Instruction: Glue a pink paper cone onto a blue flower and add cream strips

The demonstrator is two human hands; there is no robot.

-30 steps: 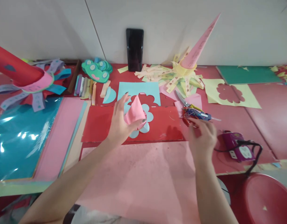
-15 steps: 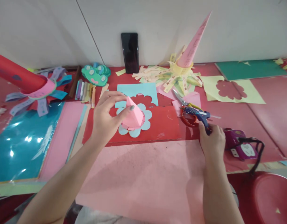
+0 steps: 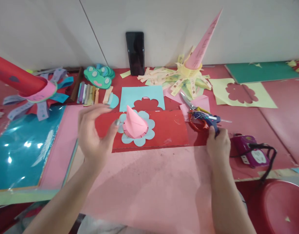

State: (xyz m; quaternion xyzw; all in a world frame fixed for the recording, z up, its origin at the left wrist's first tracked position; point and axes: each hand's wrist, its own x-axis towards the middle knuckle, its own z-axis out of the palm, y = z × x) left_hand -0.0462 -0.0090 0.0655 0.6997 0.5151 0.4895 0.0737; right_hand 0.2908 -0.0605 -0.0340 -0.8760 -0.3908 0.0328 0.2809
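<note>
A pink paper cone (image 3: 135, 125) stands on a light blue flower cutout (image 3: 140, 141), which lies on a red board (image 3: 167, 130). Just left of the cone is my left hand (image 3: 95, 136), fingers apart and holding nothing. My right hand (image 3: 218, 141) has its fingers wrapped round the handle of a dark blue hot glue gun (image 3: 209, 117). Under the gun's front end lie scissors (image 3: 198, 125) with red and yellow handles. A large pink sheet (image 3: 149, 185) spreads in front of the board.
A phone (image 3: 135, 53) leans on the wall. Behind the scissors stands a tall pink cone (image 3: 204, 45) with yellow paper strips. A purple power box (image 3: 246, 143) with a black cord sits at right. Markers (image 3: 86, 93) and a green frog cutout (image 3: 99, 78) are at left.
My left hand has let go of the pink cone and moved left, its fingers now spread. The cone remains on the flower. My right hand keeps hold of the glue gun, nearly unmoved.
</note>
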